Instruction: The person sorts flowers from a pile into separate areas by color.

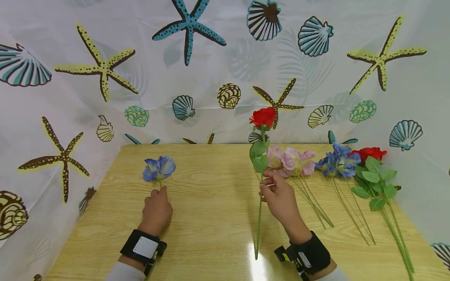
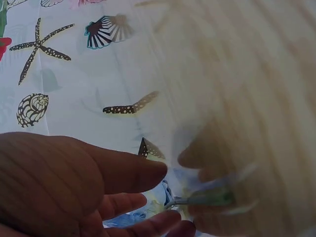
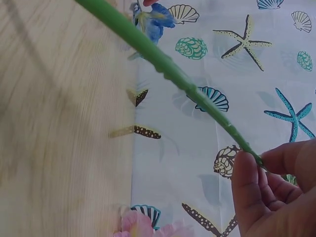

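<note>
In the head view, my left hand (image 1: 157, 208) is low over the table at the stem of a blue flower (image 1: 159, 168), the blossom beyond its fingertips. Seen from the left wrist, thumb and fingers stand apart, the thin stem (image 2: 173, 202) showing in the gap between them. My right hand (image 1: 279, 195) pinches the green stem of a red rose (image 1: 263, 118) between thumb and fingers. The rose is upright, its leaves (image 1: 259, 156) above the hand and the stem's lower end hanging below. Close in the right wrist view, that stem (image 3: 182, 84) runs diagonally from the fingertips.
To the right on the table (image 1: 207, 218) lie pink flowers (image 1: 295, 160), blue flowers (image 1: 339, 160) and red roses (image 1: 369, 153), blossoms toward the back and long stems toward the front. A white cloth backdrop (image 1: 211, 78) with starfish and shells encloses the table's back and sides.
</note>
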The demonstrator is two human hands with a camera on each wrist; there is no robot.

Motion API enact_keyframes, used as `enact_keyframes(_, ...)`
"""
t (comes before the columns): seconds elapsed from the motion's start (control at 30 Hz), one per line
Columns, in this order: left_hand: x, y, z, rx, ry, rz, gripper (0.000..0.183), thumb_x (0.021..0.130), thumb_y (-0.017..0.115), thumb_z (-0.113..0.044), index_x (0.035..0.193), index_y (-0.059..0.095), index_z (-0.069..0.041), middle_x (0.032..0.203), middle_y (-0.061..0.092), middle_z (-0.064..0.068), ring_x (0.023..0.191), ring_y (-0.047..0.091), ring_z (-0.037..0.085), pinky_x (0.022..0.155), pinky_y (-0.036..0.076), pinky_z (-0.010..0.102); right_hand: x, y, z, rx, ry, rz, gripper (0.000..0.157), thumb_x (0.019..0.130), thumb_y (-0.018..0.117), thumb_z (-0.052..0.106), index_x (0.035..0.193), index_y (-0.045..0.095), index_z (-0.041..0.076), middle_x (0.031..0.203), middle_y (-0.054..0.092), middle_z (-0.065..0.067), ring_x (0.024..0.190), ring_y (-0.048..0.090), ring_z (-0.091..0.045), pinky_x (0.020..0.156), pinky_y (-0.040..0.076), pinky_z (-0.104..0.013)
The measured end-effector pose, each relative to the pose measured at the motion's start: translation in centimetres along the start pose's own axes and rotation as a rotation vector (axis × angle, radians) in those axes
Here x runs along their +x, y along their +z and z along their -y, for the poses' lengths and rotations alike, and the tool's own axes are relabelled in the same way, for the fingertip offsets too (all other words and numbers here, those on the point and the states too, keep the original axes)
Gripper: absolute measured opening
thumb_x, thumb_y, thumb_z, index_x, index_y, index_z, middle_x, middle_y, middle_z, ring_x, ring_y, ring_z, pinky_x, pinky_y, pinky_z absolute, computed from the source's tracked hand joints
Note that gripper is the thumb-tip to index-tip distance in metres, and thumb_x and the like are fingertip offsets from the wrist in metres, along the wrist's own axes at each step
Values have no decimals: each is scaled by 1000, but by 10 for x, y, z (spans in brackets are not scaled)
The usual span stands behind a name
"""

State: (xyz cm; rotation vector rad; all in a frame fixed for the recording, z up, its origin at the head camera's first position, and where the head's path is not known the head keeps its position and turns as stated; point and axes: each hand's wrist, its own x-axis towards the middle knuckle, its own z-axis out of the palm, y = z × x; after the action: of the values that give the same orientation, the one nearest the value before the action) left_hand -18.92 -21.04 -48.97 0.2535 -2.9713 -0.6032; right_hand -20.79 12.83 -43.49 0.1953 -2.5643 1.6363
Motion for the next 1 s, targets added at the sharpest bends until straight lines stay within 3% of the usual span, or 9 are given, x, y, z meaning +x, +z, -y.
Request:
enact_keyframes(0.17, 4, 1, 5, 52, 58, -37, 46, 86, 49, 4, 131, 45, 13, 108, 54, 36, 82, 54, 51, 68, 49, 58, 2, -11, -3, -70, -41, 8, 35, 95, 54, 17, 129, 52, 8, 102, 58, -10, 79, 64, -18, 63, 57, -34)
enact_keyframes(0.47, 5, -9, 8, 97, 35, -13, 50, 84, 50, 5, 133, 42, 17, 106, 58, 33, 85, 59, 43, 70, 51, 51, 5, -42, -16, -239, -68, -15, 38, 95, 52, 17, 132, 51, 6, 103, 60, -10, 80, 65, -18, 60, 57, -28)
enact_keyframes(0.8, 3, -7, 15, 84, 30, 3, 43, 85, 48, 4, 125, 48, 19, 97, 59, 33, 83, 58, 44, 69, 50, 53, 3, -80, -31, -374, -40, 5, 38, 97, 48, 15, 132, 49, 1, 105, 60, -14, 75, 65, -18, 58, 54, -30)
enact_keyframes(1.0, 4, -10, 22, 48, 53, 26, 36, 82, 49, 6, 115, 55, 18, 90, 59, 31, 82, 57, 44, 69, 49, 54, 5, -111, -38, -477, -38, 2, 38, 96, 45, 14, 131, 49, -1, 107, 61, -19, 85, 64, -29, 51, 46, -30)
